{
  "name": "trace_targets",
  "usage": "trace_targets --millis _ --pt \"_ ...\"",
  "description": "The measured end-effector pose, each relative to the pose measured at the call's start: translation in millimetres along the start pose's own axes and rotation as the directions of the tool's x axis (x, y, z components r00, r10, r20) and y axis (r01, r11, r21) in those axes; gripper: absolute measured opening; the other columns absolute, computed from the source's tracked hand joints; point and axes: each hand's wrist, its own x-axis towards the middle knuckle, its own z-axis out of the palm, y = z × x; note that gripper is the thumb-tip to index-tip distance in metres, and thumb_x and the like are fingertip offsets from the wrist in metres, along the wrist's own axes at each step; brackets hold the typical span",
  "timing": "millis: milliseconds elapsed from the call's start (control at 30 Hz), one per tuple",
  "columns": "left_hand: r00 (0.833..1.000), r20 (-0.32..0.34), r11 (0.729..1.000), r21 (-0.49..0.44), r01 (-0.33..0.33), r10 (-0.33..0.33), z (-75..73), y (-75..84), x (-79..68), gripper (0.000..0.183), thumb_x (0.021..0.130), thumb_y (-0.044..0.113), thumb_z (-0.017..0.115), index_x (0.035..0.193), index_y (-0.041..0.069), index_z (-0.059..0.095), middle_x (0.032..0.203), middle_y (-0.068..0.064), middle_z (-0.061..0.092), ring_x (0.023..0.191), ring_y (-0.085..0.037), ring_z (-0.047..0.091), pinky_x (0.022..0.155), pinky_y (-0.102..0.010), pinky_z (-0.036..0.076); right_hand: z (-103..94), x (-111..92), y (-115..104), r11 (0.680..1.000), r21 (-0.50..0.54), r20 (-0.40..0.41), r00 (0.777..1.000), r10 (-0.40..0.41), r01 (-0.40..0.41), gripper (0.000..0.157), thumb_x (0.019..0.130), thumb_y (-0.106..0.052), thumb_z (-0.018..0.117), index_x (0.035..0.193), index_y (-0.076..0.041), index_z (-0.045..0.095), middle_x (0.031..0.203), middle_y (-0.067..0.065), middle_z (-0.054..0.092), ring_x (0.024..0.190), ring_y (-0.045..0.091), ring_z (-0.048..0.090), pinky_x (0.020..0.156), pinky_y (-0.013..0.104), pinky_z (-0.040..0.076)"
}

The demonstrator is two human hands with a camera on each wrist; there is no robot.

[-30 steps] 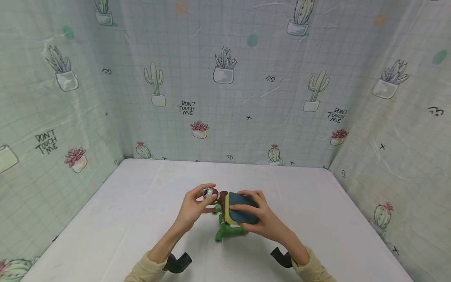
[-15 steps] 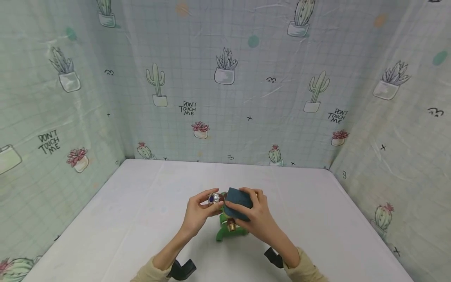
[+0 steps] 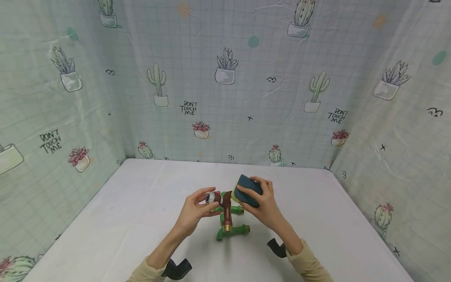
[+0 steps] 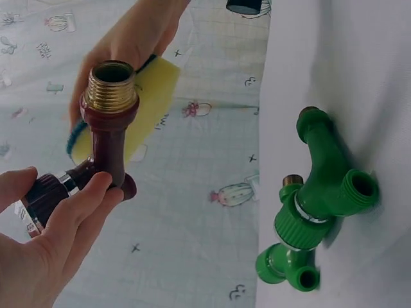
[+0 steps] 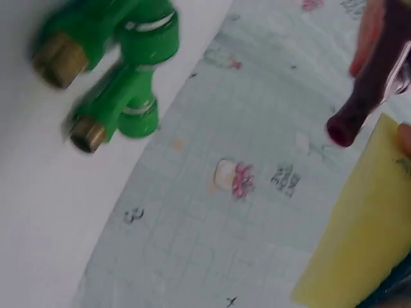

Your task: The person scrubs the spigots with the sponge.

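Observation:
My left hand (image 3: 195, 209) grips a dark red-brown tap (image 3: 227, 211) by its knob (image 4: 48, 197), which has a silvery cap with a dark blue centre. The tap is held above the table, and its brass threaded end (image 4: 110, 90) points toward me. In my right hand (image 3: 265, 207) is a sponge (image 3: 249, 191) with a dark blue face and a yellow side (image 5: 366, 224). The yellow side is turned to the tap, close by its far end. Below the hands, green taps with brass ends lie on the table, one nearer (image 3: 234, 232) and one farther (image 3: 237, 210).
A white cloth covers the table (image 3: 158, 188). Cactus-printed curtains (image 3: 183, 86) hang behind it and along both sides. Black curved pieces at both wrists (image 3: 177, 269) stick out inward from the sleeves.
The sponge covered much of the tap, shifted left over it, then went up and right, uncovering the body and brass end. My left hand keeps its hold on the knob with slight shifts.

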Motion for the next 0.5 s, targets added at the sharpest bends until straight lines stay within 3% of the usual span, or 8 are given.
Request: trace_targets --millis 133,233,333,500 --pt "0.997 -0.069 0.999 0.025 0.031 -0.029 1.2 -1.3 2.0 0.047 0.082 0.004 0.061 0.124 -0.005 0.043 0.117 -0.027 0.046 0.089 -0.021 0.065 0.078 -0.041 0.054 -1.1 -5 -15 0.991 0.128 0.069 0.997 -0.037 0.028 0.048 0.074 -0.027 0.072 0.120 -0.026 0.056 0.128 0.017 0.039 0.109 0.026 0.030 0.079 0.042 0.047" --pt "0.994 -0.101 0.998 0.044 0.045 -0.040 1.2 -2.8 2.5 0.046 0.081 0.005 0.063 0.122 -0.004 0.046 0.110 -0.022 0.053 0.088 -0.021 0.065 0.077 -0.040 0.054 1.9 -8 -24 0.991 0.119 0.095 0.992 -0.079 0.068 0.043 0.079 -0.035 0.066 0.120 -0.027 0.056 0.130 0.016 0.038 0.110 0.023 0.029 0.080 0.040 0.047" --pt "0.997 -0.062 0.999 0.033 0.043 -0.041 -0.7 -4.5 1.5 0.048 0.080 0.006 0.064 0.122 -0.007 0.045 0.104 -0.017 0.056 0.087 -0.018 0.065 0.077 -0.040 0.054 6.5 -8 -25 0.993 0.070 0.063 0.993 -0.097 0.092 0.039 0.082 -0.039 0.060 0.119 -0.027 0.056 0.129 0.017 0.039 0.109 0.024 0.030 0.078 0.040 0.048" --pt "0.998 0.062 1.000 0.000 0.007 -0.007 -4.8 -7.8 -0.6 0.050 0.081 0.004 0.062 0.123 -0.013 0.041 0.101 -0.010 0.056 0.087 -0.019 0.065 0.077 -0.042 0.053 11.1 0 -13 0.997 0.016 -0.005 0.997 -0.074 0.074 0.036 0.086 -0.041 0.053 0.118 -0.025 0.058 0.124 0.019 0.043 0.106 0.027 0.034 0.074 0.044 0.049"
